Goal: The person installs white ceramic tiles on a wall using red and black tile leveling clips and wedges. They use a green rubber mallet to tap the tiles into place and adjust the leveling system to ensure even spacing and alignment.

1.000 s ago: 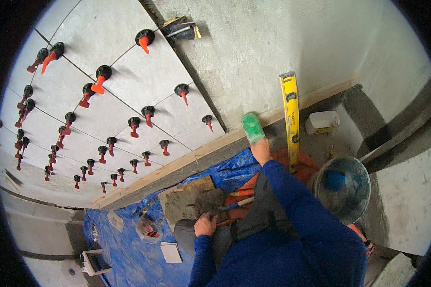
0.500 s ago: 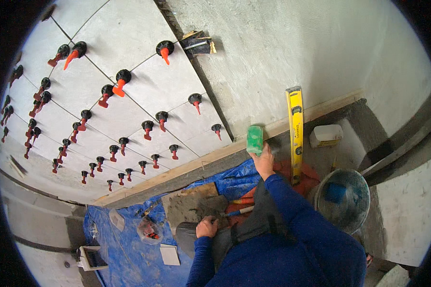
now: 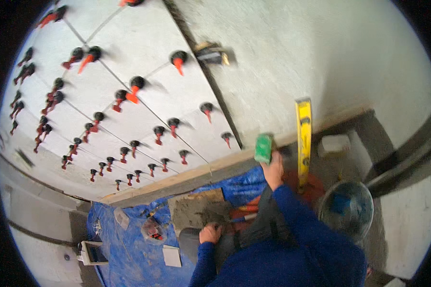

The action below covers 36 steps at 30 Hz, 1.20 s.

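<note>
A green, rounded block [image 3: 263,148], its exact kind blurred, is gripped from below by my right hand [image 3: 274,173], held up in front of the wall's lower edge. Just right of it a yellow spirit level [image 3: 303,143] stands upright. My left hand [image 3: 210,233] rests by my knee with curled fingers; whether anything is inside them is hidden. Near it lie a mortar-smeared board [image 3: 189,209] and a tool with a blue and white handle [image 3: 244,218].
Large pale tiles [image 3: 143,52] with several black-and-red levelling clips cover the left wall, above a wooden batten [image 3: 177,179]. A bucket [image 3: 348,210] stands at my right, a white tub [image 3: 334,144] behind it. Blue sheeting [image 3: 129,253] covers the floor at left, bearing a clear bag [image 3: 152,228].
The whole view has shifted, so the wall, level and bucket appear slightly lower and farther right. My right hand still holds the green block, and my left hand stays by the knee.
</note>
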Tool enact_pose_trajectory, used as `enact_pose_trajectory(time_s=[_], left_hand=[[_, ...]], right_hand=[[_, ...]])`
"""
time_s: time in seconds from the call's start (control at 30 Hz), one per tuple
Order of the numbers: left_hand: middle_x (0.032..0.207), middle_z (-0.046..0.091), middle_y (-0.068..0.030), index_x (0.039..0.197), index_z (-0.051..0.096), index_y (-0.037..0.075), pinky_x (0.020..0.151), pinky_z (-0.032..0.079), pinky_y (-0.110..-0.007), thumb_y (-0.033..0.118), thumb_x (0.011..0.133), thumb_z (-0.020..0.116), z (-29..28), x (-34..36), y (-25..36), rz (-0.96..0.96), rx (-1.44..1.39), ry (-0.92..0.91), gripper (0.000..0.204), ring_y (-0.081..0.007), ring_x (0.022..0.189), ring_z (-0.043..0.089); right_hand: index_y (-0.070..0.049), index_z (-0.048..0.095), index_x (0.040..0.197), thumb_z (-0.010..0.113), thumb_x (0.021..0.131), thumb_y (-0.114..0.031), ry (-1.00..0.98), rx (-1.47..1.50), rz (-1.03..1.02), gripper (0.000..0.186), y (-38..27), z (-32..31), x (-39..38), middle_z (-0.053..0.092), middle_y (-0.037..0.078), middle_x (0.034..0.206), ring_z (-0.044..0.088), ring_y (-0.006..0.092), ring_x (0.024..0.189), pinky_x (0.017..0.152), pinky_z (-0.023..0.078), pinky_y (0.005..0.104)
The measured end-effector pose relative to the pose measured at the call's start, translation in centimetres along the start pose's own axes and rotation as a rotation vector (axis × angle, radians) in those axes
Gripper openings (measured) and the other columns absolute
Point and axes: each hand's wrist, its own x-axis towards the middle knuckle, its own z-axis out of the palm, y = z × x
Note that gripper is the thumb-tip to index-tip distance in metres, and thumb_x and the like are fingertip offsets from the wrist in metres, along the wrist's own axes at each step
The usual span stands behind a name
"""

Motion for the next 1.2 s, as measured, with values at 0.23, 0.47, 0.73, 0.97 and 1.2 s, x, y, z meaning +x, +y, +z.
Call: enact_pose_trajectory(time_s=[0.23,0.47,0.73,0.97,1.2], left_hand=[[0.120,0.074,-0.0130,0.120,0.076,0.016,0.094,0.056,-0.047,0.046,0.096,0.067,-0.9,-1.1,-1.3,-0.139,-0.276,0.062,0.040,-0.0359,0.107,0.071],[0.114,0.076,-0.0154,0.111,0.079,0.011,0.091,0.056,-0.045,0.036,0.094,0.070,-0.8,-0.7,-2.6,-0.237,-0.641,0.159,0.032,-0.0360,0.103,0.072],[0.109,0.077,-0.0179,0.107,0.080,0.007,0.091,0.057,-0.044,0.032,0.092,0.074,-1.2,0.3,-5.0,-0.151,-0.672,0.405,0.029,-0.0356,0.102,0.073],[0.113,0.076,-0.0161,0.111,0.080,0.012,0.092,0.056,-0.046,0.037,0.094,0.071,-1.1,1.7,-4.4,-0.185,-0.564,0.187,0.032,-0.0359,0.104,0.071],[0.114,0.076,-0.0177,0.114,0.079,0.013,0.092,0.057,-0.048,0.045,0.095,0.068,0.1,3.1,-5.2,-0.162,-0.510,0.166,0.039,-0.0373,0.106,0.071]], right_hand=[[-0.005,0.062,0.093,0.082,0.084,-0.013,-0.200,0.359,0.073,0.024,-3.4,-3.1,-10.3,0.064,0.014,0.083,0.065,0.0348,0.075,0.070,0.051,0.0441],[-0.003,0.066,0.100,0.079,0.091,-0.008,-0.179,0.673,-0.225,0.017,-16.8,-10.2,0.3,0.067,0.002,0.086,0.061,0.0108,0.075,0.068,0.052,0.0289],[-0.002,0.064,0.112,0.074,0.097,-0.006,0.122,0.801,-0.802,0.018,-37.1,-21.1,19.7,0.063,0.000,0.092,0.057,0.0054,0.077,0.070,0.049,0.0216],[-0.001,0.066,0.118,0.069,0.101,-0.011,0.203,0.796,-1.043,0.020,-46.5,-22.2,25.8,0.063,0.002,0.095,0.058,0.0066,0.082,0.072,0.050,0.0228],[-0.003,0.067,0.118,0.066,0.104,-0.019,0.253,0.768,-1.085,0.021,-50.4,-20.8,29.4,0.067,0.003,0.096,0.060,0.0091,0.083,0.073,0.052,0.0265]])
